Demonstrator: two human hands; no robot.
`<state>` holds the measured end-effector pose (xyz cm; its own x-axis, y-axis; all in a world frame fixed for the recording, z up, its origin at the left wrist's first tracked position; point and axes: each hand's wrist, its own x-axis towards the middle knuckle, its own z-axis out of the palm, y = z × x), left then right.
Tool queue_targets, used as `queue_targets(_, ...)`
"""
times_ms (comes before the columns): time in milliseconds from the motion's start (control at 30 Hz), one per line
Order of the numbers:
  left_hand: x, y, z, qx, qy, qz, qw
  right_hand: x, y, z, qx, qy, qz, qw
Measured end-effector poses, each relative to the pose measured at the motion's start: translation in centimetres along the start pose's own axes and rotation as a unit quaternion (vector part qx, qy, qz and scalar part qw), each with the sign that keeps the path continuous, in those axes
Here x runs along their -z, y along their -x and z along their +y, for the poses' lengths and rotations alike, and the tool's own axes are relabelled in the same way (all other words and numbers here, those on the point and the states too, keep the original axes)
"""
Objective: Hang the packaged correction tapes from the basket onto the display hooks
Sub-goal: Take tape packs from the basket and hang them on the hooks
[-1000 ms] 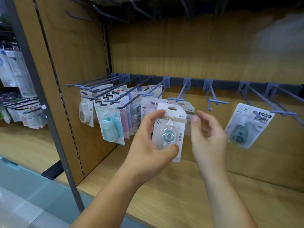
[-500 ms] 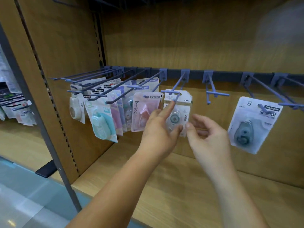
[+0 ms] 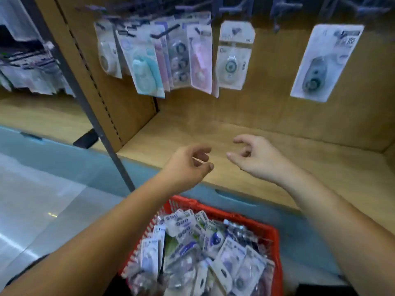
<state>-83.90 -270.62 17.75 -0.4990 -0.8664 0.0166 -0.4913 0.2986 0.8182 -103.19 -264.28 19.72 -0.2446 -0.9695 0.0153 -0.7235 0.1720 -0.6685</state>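
Observation:
A red basket (image 3: 245, 220) at the bottom holds several packaged correction tapes (image 3: 198, 251). Both hands hover above it, over the wooden shelf's front edge. My left hand (image 3: 188, 165) and my right hand (image 3: 254, 159) hold nothing, their fingers loosely curled. Up on the display hooks (image 3: 166, 32) hang several packs. A white pack with a round tape (image 3: 233, 56) hangs in the middle. Another white pack with a grey tape (image 3: 322, 63) hangs alone at the right.
The wooden shelf (image 3: 277, 146) stretches below the hooks, with a wooden back panel behind. A grey metal upright (image 3: 89, 112) stands at the left, with more hanging goods (image 3: 30, 67) beyond it. The floor lies at the lower left.
Both hands have let go of the white pack, which now hangs on its hook. They have dropped down towards the basket, and my view has tilted downward.

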Motion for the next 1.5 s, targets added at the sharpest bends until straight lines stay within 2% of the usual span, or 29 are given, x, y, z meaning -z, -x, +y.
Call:
queue_targets(100,-1.9,4.1,-4.8,0.055,-0.036,-0.085,0.994,-3.7,3.9,2.6,-0.007,0.124,-0.142,0.982)
queue_targets(167,-3.3,6.0,-7.8,0.059,-0.079,-0.128,0.987,-6.2,5.9,4.1,-0.016,0.156,-0.228,0.961)
queue_targets(233,-4.3,7.4,-10.0,0.049,-0.148,-0.166,0.974,-8.7,7.6,5.3,-0.031,0.161,-0.282,0.945)
queue_targets(333,-4.8,9.2,-12.4,0.041,-0.182,-0.229,0.955,-12.4,10.0,8.0,-0.068,0.177,-0.314,0.930)
queue_targets(433,-4.8,10.6,-15.0,0.043,-0.264,-0.279,0.922,-14.7,11.7,9.6,-0.099,0.206,-0.270,0.935)
queue_targets(500,-4.9,11.6,-16.5,0.050,-0.293,-0.276,0.914,-15.6,12.4,9.9,-0.108,0.180,-0.219,0.953)
queue_targets(633,-4.6,12.5,-16.7,0.036,-0.297,-0.157,0.941,-15.2,12.8,10.9,-0.099,0.188,-0.138,0.967)
queue_targets(700,-4.8,12.9,-16.1,0.032,-0.251,-0.165,0.953,-14.0,12.3,11.9,-0.116,0.196,-0.110,0.967)
queue_targets(800,-6.2,14.1,-15.7,0.004,-0.230,-0.280,0.932,-13.3,11.6,13.7,-0.162,0.117,-0.131,0.971)
queue_targets(867,-7.5,14.4,-15.4,-0.029,-0.242,-0.312,0.918,-13.6,11.8,14.0,-0.184,0.057,-0.163,0.967)
queue_targets(1000,-9.3,13.2,-14.5,-0.070,-0.272,-0.305,0.910,-15.1,11.8,14.7,-0.179,0.053,-0.163,0.969)
queue_targets(1100,-10.1,12.7,-14.3,-0.052,-0.285,-0.302,0.908,-15.7,11.6,15.2,-0.201,-0.007,-0.168,0.965)
queue_targets(1300,-11.1,11.9,-14.6,-0.020,-0.271,-0.297,0.915,-15.2,11.2,15.5,-0.182,-0.091,-0.138,0.969)
queue_targets(1500,-11.5,11.0,-14.4,0.014,-0.269,-0.298,0.916,-12.8,11.0,15.3,-0.245,-0.167,-0.086,0.951)
